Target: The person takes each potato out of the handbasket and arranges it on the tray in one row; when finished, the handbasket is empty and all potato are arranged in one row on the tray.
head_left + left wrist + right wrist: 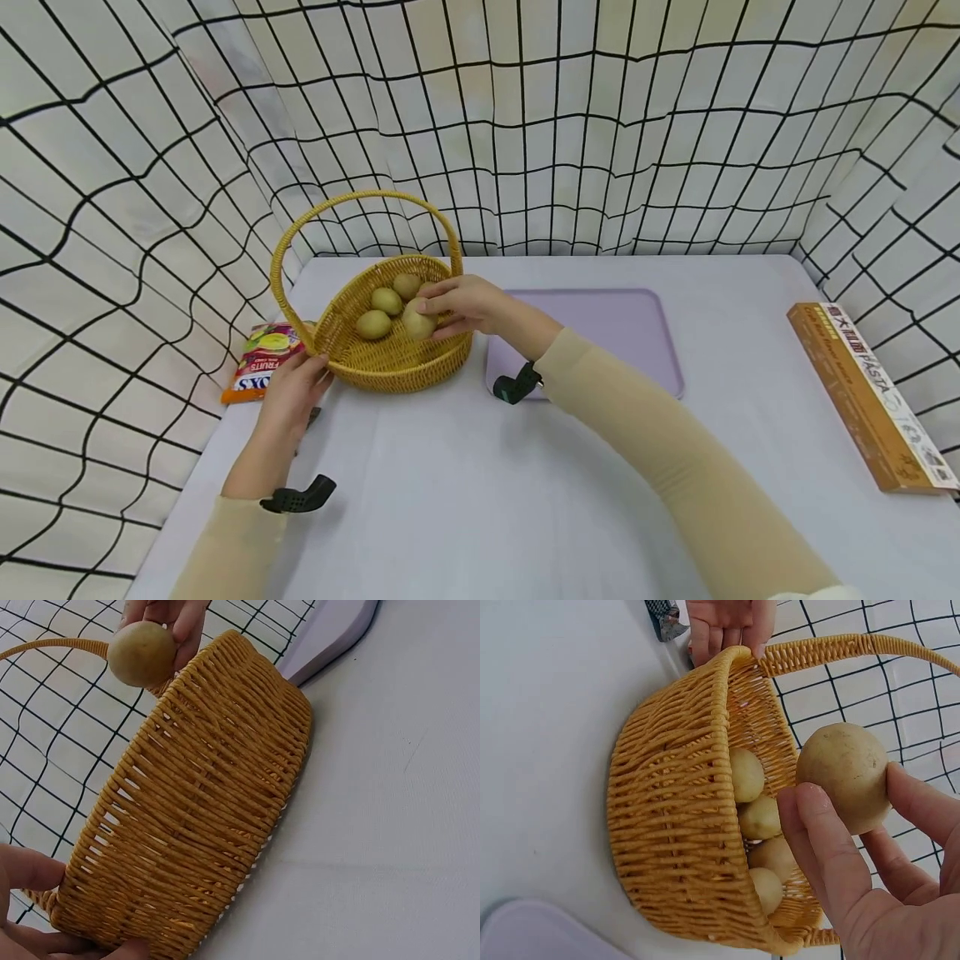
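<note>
My right hand [465,304] pinches a pale brown potato [844,776] between fingers and thumb, above the rim of a yellow woven basket [397,382]. Several more potatoes [373,325] lie inside the basket, toward its back and right. At the basket's left end, my left hand [295,387] grips the rim beside the foot of the tall arched handle [360,196]. In the left wrist view the held potato [142,654] shows beyond the upper rim, while the basket's wall hides those inside.
A lilac tray [615,333] lies right of the basket, partly under my right forearm. Behind the left hand is a colourful fruit-sweets bag [258,362]. A long pasta box [862,400] lies at the table's right edge. Black netting [555,125] surrounds the table's back and sides.
</note>
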A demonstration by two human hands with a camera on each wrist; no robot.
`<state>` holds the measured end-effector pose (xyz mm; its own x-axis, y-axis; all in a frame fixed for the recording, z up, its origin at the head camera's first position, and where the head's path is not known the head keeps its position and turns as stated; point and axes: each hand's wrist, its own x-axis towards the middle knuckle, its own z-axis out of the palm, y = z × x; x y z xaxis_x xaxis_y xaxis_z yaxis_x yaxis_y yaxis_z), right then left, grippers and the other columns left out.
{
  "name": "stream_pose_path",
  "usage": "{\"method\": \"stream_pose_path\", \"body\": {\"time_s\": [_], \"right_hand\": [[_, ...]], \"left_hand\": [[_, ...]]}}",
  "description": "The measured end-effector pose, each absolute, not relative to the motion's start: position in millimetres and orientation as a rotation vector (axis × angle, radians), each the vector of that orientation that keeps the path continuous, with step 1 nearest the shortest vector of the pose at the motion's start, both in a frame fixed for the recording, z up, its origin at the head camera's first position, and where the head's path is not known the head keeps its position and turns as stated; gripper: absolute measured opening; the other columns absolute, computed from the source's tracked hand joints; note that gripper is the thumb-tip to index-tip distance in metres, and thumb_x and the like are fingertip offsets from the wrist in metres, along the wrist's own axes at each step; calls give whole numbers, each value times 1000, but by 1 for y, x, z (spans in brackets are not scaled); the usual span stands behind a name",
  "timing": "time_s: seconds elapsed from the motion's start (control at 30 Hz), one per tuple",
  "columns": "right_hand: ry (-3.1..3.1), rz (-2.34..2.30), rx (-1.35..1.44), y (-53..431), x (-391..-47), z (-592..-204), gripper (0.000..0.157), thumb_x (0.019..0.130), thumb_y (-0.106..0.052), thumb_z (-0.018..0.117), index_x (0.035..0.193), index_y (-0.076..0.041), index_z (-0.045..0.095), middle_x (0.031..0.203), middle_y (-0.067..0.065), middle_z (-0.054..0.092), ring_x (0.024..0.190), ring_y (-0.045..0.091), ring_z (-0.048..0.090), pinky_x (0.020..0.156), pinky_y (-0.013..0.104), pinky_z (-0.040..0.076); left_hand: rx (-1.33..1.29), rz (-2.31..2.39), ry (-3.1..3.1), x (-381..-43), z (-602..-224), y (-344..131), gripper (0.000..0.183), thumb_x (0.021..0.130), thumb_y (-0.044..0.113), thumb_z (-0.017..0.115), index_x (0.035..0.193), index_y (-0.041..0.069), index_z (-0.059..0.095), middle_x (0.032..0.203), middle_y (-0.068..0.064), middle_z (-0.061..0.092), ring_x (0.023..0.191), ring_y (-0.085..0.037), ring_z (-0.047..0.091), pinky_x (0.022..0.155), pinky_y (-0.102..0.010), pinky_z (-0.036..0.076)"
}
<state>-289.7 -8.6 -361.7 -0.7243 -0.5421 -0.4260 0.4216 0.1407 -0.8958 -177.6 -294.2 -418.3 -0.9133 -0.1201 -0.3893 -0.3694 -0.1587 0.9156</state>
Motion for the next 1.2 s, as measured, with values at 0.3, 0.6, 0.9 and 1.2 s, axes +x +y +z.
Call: {"method": "stream_pose_path", "body": {"time_s": [0.3, 0.6, 0.9, 1.2], "right_hand": [[1749, -1671, -134, 18, -288, -354, 45, 95, -17, 76, 137, -8, 66, 128, 14, 67, 101, 29, 74, 86, 37, 64], [1843, -1654, -117, 52, -290, -346, 49, 95, -18, 76, 140, -6, 62, 129, 16, 66, 104, 33, 74, 91, 40, 62], [1905, -1653, -69, 82, -300, -355, 49, 95, -17, 77, 139, -5, 62, 133, 17, 62, 105, 33, 73, 92, 39, 62], [1940, -1664, 8, 104, -309, -371, 52, 95, -16, 75, 143, -2, 58, 139, 18, 58, 108, 34, 71, 94, 39, 61]], "left_hand": [[-552, 2048, 2050, -181, -419, -299, 71, 111, 25, 45, 166, 5, 4, 173, -16, 14, 157, -29, 25, 122, -39, 31], [-530, 2009, 2078, -181, -419, -302, 74, 110, 28, 49, 166, 4, 6, 172, -17, 13, 157, -30, 24, 121, -37, 33], [-515, 1973, 2112, -182, -419, -306, 74, 109, 30, 51, 166, 4, 11, 170, -18, 19, 153, -27, 33, 118, -37, 35], [-526, 1960, 2151, -182, -420, -306, 76, 107, 30, 57, 165, 2, 17, 165, -17, 28, 118, -1, 57, 114, -33, 39]]}}
